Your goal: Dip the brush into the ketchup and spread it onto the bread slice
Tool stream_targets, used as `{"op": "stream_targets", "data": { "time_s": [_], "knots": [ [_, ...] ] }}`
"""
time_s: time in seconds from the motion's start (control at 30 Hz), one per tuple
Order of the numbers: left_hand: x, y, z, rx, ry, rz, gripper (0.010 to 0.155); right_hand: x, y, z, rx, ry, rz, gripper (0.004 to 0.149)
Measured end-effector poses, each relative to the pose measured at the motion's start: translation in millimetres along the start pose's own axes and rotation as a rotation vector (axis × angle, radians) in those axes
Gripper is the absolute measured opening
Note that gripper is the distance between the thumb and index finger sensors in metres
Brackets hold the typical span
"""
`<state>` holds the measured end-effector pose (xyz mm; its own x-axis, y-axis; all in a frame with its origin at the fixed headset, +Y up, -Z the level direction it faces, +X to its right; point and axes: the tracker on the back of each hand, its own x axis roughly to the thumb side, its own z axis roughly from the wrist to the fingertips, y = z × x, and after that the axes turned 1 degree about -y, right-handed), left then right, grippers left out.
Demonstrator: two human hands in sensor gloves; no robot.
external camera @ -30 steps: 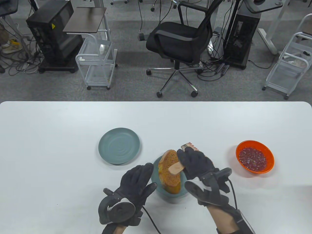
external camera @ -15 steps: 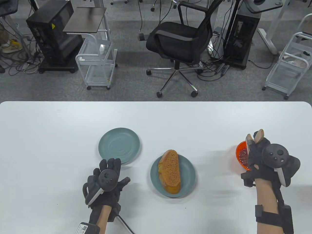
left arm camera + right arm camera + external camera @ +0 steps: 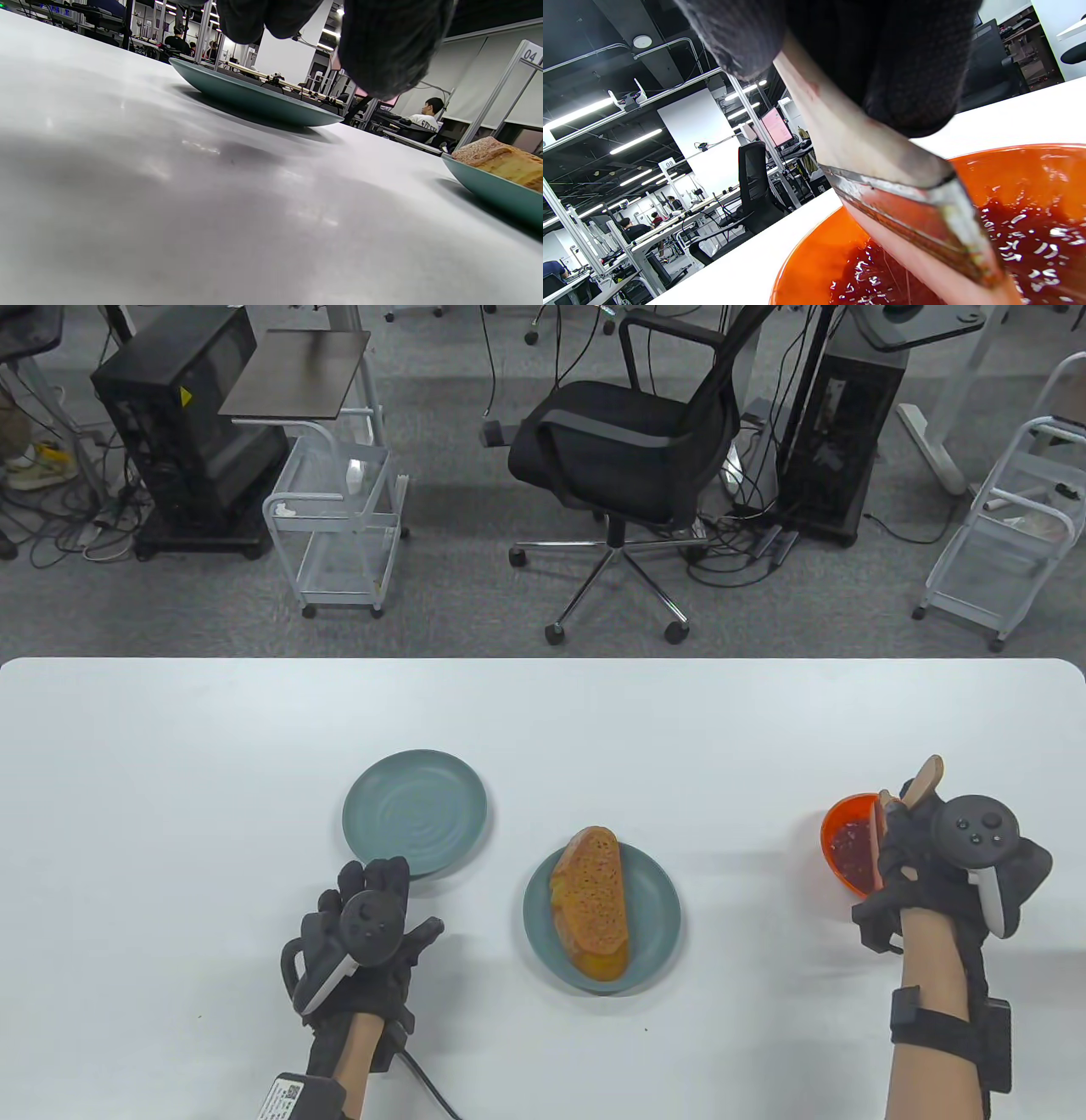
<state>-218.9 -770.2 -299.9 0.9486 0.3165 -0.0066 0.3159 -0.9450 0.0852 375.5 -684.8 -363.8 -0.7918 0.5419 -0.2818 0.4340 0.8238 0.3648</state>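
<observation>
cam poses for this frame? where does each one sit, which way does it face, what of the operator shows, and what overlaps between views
Table view: high above the near edge, looking down and out across the white table to the office floor; both gloved hands and forearms show, left hand, right hand.
Left wrist view: just above the tabletop, looking along it at the empty plate; only dark fingertips at the top.
Right wrist view: under the right hand, angled up over the orange bowl; fingers grip the brush, bristles in ketchup.
Shared: bread slice on its plate, in table and left wrist views.
</observation>
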Motion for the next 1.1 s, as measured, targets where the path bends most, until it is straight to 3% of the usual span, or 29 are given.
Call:
{"op": "stream_targets", "data": {
  "time_s": [0.5, 0.73, 0.93, 1.1],
  "knots": [
    [3, 1, 0, 0.001, 0.029, 0.002, 0.081, -1, -3, 6, -0.004, -0.022, -0.008, 0.052],
    [7, 2, 0, 0.008, 0.059, -0.013, 0.080, 4, 21, -5, -0.090, 0.026, 0.097, 0.053],
    [35, 4, -3, -0.001, 0.175, -0.048, 0.077, 37, 44, -29, -0.160, 0.144, 0.296, 0.053],
    [78, 20, 0, -0.099, 0.267, -0.106, 0.073, 84, 26, -55, -0.019, 0.226, 0.566, 0.053]
  ]
}}
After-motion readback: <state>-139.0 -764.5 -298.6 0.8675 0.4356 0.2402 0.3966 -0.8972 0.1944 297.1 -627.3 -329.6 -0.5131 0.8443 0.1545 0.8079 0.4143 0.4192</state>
